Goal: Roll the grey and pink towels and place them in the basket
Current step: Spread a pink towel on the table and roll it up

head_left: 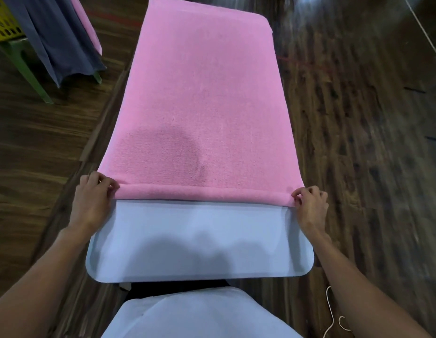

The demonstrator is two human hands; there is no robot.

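Wood floor, pale counter [199,242] | pink towel [199,93] flat, near edge rolled | left hand [93,198], right hand [310,206] pinching roll's ends

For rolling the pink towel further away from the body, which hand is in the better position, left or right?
Neither clearly: the left hand and the right hand each pinch one end of the first small roll at the near edge of the pink towel. They sit level, so probably both should roll together.

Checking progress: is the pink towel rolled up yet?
Barely started. The pink towel lies spread on the table; only its near edge is turned over, pinched by left hand and right hand.
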